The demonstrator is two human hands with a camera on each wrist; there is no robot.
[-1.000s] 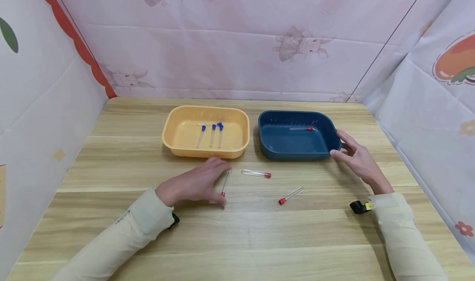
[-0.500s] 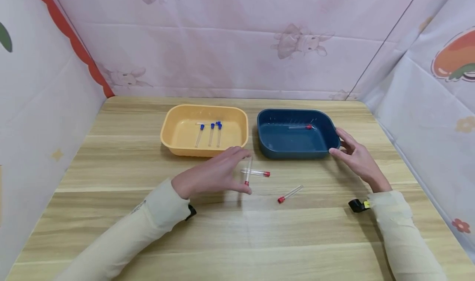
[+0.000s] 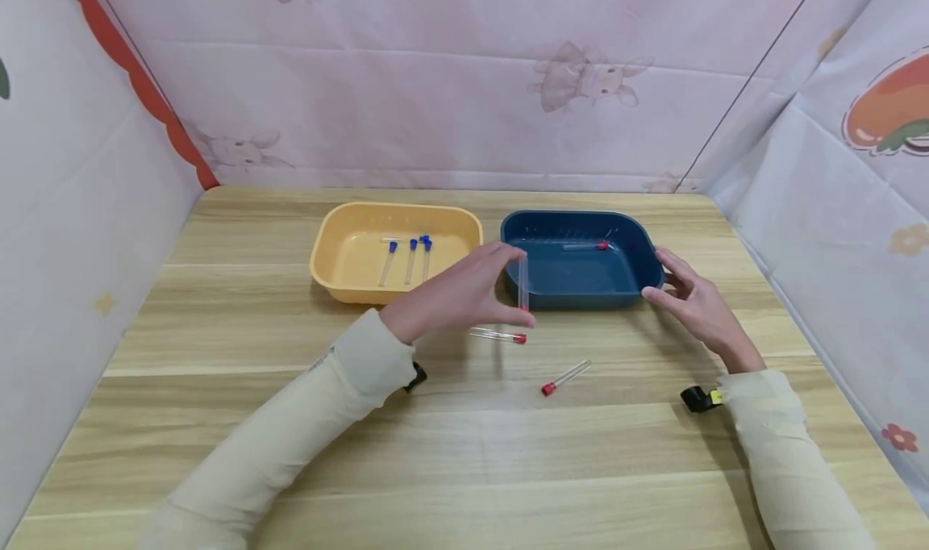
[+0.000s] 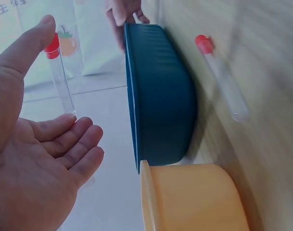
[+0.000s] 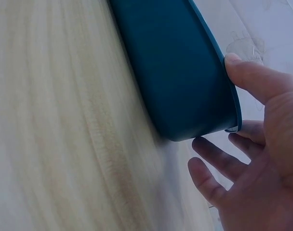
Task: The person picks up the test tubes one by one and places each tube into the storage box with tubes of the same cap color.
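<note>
Having moved right and up the frame, the left hand [image 3: 468,290] is pinching a red-capped tube [image 3: 523,281] near centre; the right hand [image 3: 694,310] is gripping the right end of the blue tray [image 3: 595,301]. Cropped characters [image 4: 1,9] are showing upper left in the left wrist view.

Printed sheets [image 3: 435,114] around a wood-grain table [image 3: 508,477] form a booth.

Red-capped tube [image 4: 63,84], seemingly clear; dark-blue tray [image 3: 581,300]; yellow tray [image 3: 356,295].
</note>
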